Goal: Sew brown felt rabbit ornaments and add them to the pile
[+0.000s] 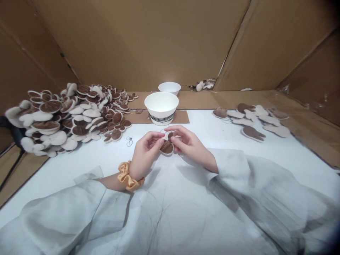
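Observation:
Between both hands, above the white table, is a small brown plush piece (167,147) with a pale edge and ear-like lobes. My left hand (146,150) pinches its left side between thumb and fingers; an orange scrunchie (130,177) circles that wrist. From the other side, my right hand (190,144) grips it near an ear, thumb in front. The fingertips hide part of the lobes. A thin dark thread shows just above the fingers; whether a needle is there I cannot tell.
A large heap of brown and cream plush pieces (79,117) lies on the left. Several flat pieces (253,132) lie at the right. A white bowl (161,102) wound with dark thread stands ahead, another bowl (169,87) behind it. A small thread tangle (129,141) lies left. Cardboard walls (148,42) enclose the table.

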{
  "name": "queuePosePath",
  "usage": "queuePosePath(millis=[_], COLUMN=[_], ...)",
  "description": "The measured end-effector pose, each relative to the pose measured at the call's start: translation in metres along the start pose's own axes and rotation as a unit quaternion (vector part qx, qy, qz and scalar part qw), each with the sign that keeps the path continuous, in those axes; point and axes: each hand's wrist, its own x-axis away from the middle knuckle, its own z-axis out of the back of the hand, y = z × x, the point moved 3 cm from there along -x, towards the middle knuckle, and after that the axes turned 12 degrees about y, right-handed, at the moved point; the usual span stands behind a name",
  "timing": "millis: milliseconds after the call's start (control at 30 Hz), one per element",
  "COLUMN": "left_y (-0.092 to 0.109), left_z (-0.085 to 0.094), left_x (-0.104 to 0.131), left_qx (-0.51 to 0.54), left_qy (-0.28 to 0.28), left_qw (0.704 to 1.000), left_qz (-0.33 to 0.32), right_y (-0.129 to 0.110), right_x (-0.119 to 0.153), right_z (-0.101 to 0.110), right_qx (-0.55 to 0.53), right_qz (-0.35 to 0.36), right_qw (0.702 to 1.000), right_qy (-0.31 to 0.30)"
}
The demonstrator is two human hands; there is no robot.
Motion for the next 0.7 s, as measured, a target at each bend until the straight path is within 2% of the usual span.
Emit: queuePosePath(millis=[133,300,533,633,700], left_y=[-0.003,-0.009,0.003,0.006,0.006], left_z=[0.0,-0.002,-0.003,-0.002,-0.001], left_x=[0.0,-0.001,-0.004,-0.008,-0.011], left_qx=[0.011,0.092,0.182,0.19,0.173], left_qy=[-0.007,-0.01,-0.008,-0.027,-0.055], left_qw=[1.0,0.992,0.965,0.962,0.971], left_qz=[0.015,0.084,0.19,0.192,0.155], right_y=[0.002,0.003,0.001,0.0,0.002], right_x=[0.0,0.0,0.001,0.001,0.002], right_z=[0.0,0.002,-0.001,-0.002,-0.001], right_qx=[0.034,0.091,0.085,0.079,0.08], right_qz=[0.02,0.033,0.037,0.05,0.042], right_qw=[0.999,0.995,0.996,0.996,0.996], right_qy=[-0.004,0.007,-0.009,0.003,0.02])
